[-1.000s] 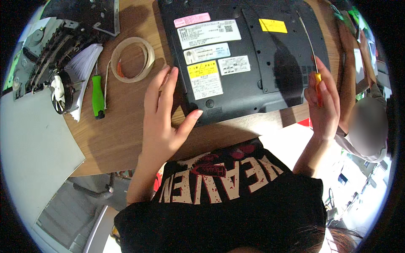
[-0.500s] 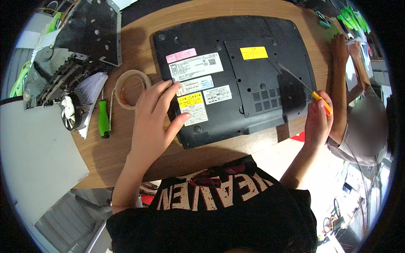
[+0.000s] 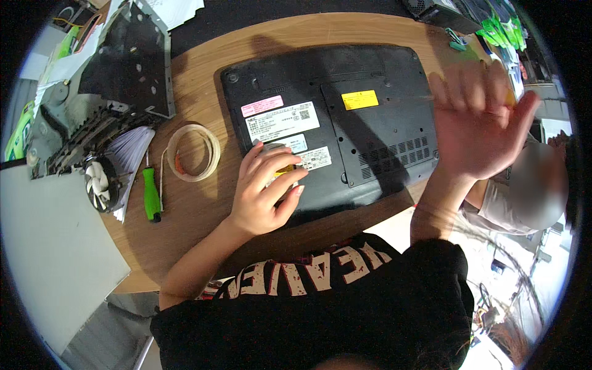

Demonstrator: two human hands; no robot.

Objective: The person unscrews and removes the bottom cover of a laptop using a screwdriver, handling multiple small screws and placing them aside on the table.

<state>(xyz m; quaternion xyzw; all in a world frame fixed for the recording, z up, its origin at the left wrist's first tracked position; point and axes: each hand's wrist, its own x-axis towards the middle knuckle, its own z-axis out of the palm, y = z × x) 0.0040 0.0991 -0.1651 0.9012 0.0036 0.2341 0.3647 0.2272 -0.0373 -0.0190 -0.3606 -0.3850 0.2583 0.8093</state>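
Note:
A black laptop [image 3: 385, 132] lies upside down on the wooden table, its underside carrying white, pink and yellow labels and vent slots. My left hand [image 3: 265, 185] rests over the labels at the laptop's near left part, fingers apart and slightly bent. Above the laptop's right edge my right hand [image 3: 481, 123] is raised, palm up, with fingers stretched and the thumb out to the side. A small bit of yellow, like the screwdriver handle [image 3: 510, 97], shows behind the fingers by the thumb; most of it is hidden.
Left of the laptop lie a roll of pale tape [image 3: 213, 154] and a green screwdriver [image 3: 151, 194]. A small fan [image 3: 98, 177], papers [image 3: 132, 145] and a dark metal chassis [image 3: 145, 68] stand farther left. Another person [image 3: 487, 206] is at the right.
My right hand has risen and turned palm up, from gripping the yellow screwdriver over the laptop. My left hand has slid right across the labels. The view has shifted slightly.

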